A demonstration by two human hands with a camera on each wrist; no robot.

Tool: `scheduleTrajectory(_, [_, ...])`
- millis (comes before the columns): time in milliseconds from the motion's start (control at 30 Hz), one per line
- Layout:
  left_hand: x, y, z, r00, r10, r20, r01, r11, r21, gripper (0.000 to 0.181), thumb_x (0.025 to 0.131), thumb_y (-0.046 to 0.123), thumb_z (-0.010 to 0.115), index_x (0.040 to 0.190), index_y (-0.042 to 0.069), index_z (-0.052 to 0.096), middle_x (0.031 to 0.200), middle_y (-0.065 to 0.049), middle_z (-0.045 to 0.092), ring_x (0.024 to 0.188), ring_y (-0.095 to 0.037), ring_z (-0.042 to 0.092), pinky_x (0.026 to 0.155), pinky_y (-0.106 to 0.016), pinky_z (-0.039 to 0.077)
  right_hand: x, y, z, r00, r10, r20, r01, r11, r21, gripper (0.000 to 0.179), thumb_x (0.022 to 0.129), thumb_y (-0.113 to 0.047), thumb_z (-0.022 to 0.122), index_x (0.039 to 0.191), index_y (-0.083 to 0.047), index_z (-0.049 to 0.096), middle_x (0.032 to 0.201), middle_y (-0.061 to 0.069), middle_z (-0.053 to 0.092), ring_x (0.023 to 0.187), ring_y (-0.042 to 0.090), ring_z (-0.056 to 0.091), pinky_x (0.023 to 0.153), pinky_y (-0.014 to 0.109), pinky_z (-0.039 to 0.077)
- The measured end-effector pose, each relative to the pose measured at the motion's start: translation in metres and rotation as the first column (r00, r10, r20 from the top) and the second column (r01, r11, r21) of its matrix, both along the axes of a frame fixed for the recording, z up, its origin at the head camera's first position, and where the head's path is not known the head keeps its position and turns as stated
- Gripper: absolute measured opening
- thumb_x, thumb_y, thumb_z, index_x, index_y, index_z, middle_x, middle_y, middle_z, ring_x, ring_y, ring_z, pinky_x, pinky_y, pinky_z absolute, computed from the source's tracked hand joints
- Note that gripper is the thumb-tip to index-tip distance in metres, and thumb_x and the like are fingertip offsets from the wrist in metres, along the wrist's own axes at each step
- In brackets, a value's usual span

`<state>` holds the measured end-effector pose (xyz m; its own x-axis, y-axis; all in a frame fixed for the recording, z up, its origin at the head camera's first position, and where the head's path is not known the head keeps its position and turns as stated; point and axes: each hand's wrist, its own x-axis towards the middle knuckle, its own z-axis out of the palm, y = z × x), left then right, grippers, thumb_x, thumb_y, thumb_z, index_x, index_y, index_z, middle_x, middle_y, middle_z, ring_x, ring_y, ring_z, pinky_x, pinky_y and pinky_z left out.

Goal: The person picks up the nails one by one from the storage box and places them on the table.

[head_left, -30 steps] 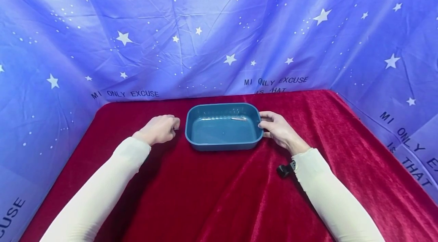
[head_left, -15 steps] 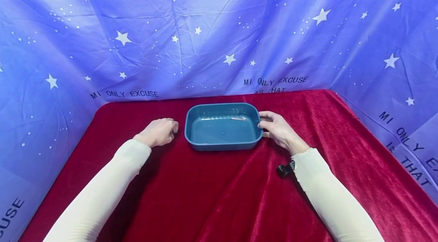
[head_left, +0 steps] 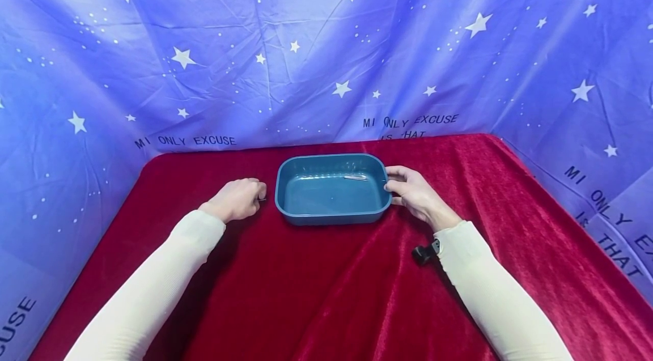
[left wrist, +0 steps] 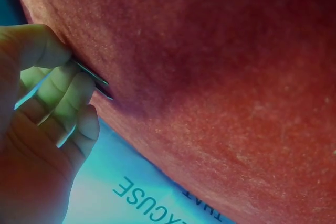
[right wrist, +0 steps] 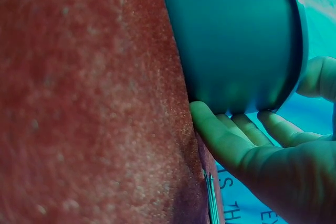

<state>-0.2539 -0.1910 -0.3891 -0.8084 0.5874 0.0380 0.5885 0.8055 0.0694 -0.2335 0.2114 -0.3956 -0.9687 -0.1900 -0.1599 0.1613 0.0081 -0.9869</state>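
A blue rectangular plastic box [head_left: 331, 217] stands on the red cloth. My right hand [head_left: 413, 194] grips its right end, with the thumb at the rim and the other fingers against the outer wall in the right wrist view. Inside the box, near the far right, lie thin silvery metal pieces [head_left: 356, 178]. Left of the box and apart from it, my left hand [head_left: 236, 199] is low over the cloth. It pinches slim metal pieces [left wrist: 94, 80] between thumb and fingers; two narrow ends stick out in the left wrist view, and the rest is hidden.
Red velvet cloth [head_left: 306, 293] covers the table. A blue star-print curtain [head_left: 229, 66] hangs behind and at both sides. More thin metal rods [right wrist: 211, 198] lie on the cloth beyond the right hand. A black device [head_left: 424, 253] is strapped at the right wrist.
My left hand has shifted slightly down and towards me, still pinching the slim metal pieces. The right hand and the box have stayed put.
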Motion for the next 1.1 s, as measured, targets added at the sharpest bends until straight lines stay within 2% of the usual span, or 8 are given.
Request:
scheduleTrajectory(200, [-0.0013,-0.0013,-0.0028,1.000,-0.012,-0.013,0.012,1.000,0.004,0.020,0.070,-0.002,0.055,0.070,0.017,0.054,0.075,0.001,0.055,0.070,-0.019,0.053,0.064,-0.036,0.049,0.0002,-0.0006,0.0004,1.000,-0.005,0.007,0.005,1.000,0.006,0.052,0.086,0.005,0.049,0.136,0.007,0.038,0.128,0.031,0.044,0.093,0.026,0.060,0.079,0.039,0.056])
scheduleTrajectory(600, [-0.0030,-0.0008,-0.0009,1.000,-0.011,-0.005,0.011,1.000,-0.014,0.015,0.073,0.000,0.058,0.077,0.015,0.059,0.079,-0.001,0.055,0.074,-0.021,0.056,0.068,-0.037,0.051,0.0005,-0.0007,0.0021,1.000,0.014,-0.001,-0.014,1.000,0.012,0.049,0.088,0.004,0.047,0.136,0.007,0.037,0.127,0.031,0.043,0.093,0.025,0.058,0.081,0.040,0.055])
scheduleTrajectory(833, [-0.0043,0.0016,-0.0013,0.999,-0.027,-0.020,0.027,1.000,-0.005,0.016,0.071,0.000,0.056,0.071,0.016,0.055,0.076,0.000,0.053,0.071,-0.020,0.053,0.063,-0.036,0.048,0.0007,-0.0006,0.0023,1.000,0.017,-0.002,-0.017,1.000,0.009,0.050,0.088,0.004,0.047,0.136,0.007,0.037,0.127,0.031,0.043,0.093,0.025,0.058,0.081,0.040,0.054])
scheduleTrajectory(1100, [-0.0057,0.0071,0.0061,0.998,-0.048,-0.051,0.048,0.999,-0.015,0.013,0.071,0.001,0.058,0.074,0.014,0.059,0.077,-0.001,0.055,0.074,-0.022,0.057,0.065,-0.038,0.050,0.0007,0.0005,0.0010,1.000,0.021,-0.010,-0.021,1.000,0.003,0.052,0.086,0.003,0.048,0.137,0.007,0.037,0.128,0.031,0.043,0.094,0.025,0.058,0.080,0.039,0.055])
